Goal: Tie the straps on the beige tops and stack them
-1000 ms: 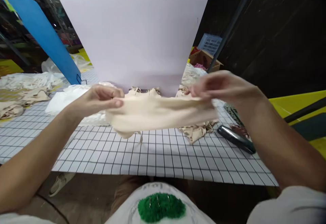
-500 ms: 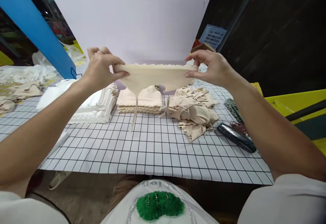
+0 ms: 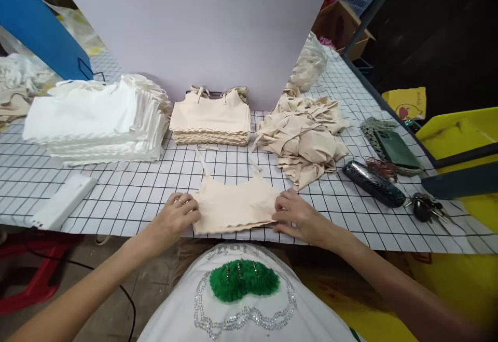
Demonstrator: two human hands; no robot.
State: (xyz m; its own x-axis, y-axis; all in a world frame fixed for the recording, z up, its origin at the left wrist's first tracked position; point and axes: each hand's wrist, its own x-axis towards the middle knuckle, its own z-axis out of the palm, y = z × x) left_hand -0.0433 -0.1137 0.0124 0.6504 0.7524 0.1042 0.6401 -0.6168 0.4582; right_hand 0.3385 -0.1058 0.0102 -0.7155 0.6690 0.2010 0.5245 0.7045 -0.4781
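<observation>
A beige cropped camisole [image 3: 235,204] lies flat at the table's front edge, its wavy hem toward me and its thin straps stretched away from me. My left hand [image 3: 179,217] pinches its left side, fingers curled over the edge. On the opposite side, my right hand [image 3: 298,215] grips the right edge, with the fingertips partly hidden against the cloth. Behind it sits a neat stack of matching beige camisoles [image 3: 210,116]. To the right of that stack is a loose heap of crumpled beige camisoles [image 3: 307,137].
A tall stack of white garments [image 3: 97,121] stands at the left, with a white power strip [image 3: 64,202] before it. On the right lie a dark glossy case [image 3: 373,183], a phone [image 3: 399,150] and keys [image 3: 426,208]. A pale upright panel [image 3: 202,25] rises behind the stacks.
Both hands have come down and toward me, bringing the camisole from mid-air onto the table, where it now lies flat. The head view has tilted downward.
</observation>
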